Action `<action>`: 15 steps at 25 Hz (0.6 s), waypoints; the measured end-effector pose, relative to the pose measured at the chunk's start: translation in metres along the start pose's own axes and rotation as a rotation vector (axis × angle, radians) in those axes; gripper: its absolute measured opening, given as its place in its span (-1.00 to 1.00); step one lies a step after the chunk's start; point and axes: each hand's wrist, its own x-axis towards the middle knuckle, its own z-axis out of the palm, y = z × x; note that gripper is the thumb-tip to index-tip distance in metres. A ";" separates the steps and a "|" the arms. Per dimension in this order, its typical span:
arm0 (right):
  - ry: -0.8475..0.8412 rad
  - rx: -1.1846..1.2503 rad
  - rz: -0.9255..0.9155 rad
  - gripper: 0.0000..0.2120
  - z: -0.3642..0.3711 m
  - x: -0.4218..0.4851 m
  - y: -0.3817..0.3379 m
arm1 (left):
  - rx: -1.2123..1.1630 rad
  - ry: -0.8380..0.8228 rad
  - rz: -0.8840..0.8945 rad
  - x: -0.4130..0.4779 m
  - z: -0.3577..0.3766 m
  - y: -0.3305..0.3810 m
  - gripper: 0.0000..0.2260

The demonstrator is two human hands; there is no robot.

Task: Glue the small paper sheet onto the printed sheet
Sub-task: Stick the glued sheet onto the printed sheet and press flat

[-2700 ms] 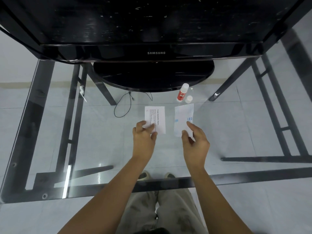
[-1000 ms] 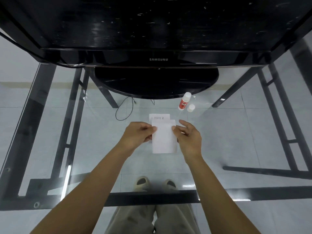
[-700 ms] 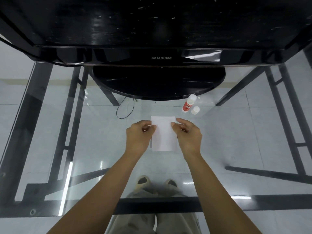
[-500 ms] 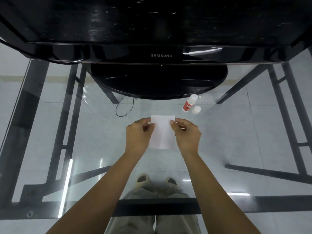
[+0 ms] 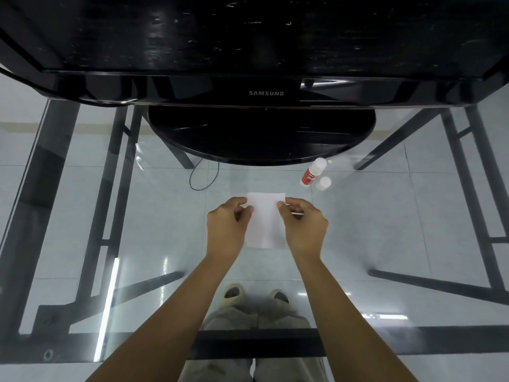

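The left hand [image 5: 228, 227] pinches the upper left edge of the small paper sheet [image 5: 265, 221] between thumb and forefinger, and the right hand [image 5: 303, 227] pinches the upper right edge the same way, the other fingers curled in. The paper hangs or lies between the two grips, blank side up, low over the glass table [image 5: 385, 216]. Only one white face shows, so whether the printed sheet sits directly under it cannot be told. Beyond the right grip stand the glue stick [image 5: 312, 172] and, just beside it, its loose cap [image 5: 323, 183]. This looks like the placing step: squaring the paper before it sticks. Next, I judge, both grips should let go and flat fingers should press from between the pinches outward and toward the body, smoothing it down
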 end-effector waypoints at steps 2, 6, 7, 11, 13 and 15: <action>-0.007 -0.007 0.009 -0.82 0.000 0.001 0.001 | 0.015 -0.012 -0.012 0.002 0.000 0.000 -0.79; 0.004 -0.025 -0.003 -0.84 0.002 0.001 0.002 | 0.033 -0.024 -0.048 0.003 0.002 0.000 -0.80; 0.007 -0.026 -0.005 -0.84 0.002 0.001 0.002 | 0.036 -0.025 -0.055 0.003 0.003 0.000 -0.81; 0.015 -0.028 -0.003 -0.84 0.003 0.001 0.002 | 0.045 -0.021 -0.073 0.004 0.005 0.000 -0.82; 0.019 -0.033 -0.003 -0.84 0.004 0.002 0.002 | 0.053 -0.019 -0.074 0.005 0.006 -0.001 -0.82; 0.021 -0.040 -0.005 -0.84 0.005 0.002 0.003 | 0.062 -0.016 -0.075 0.005 0.007 -0.001 -0.82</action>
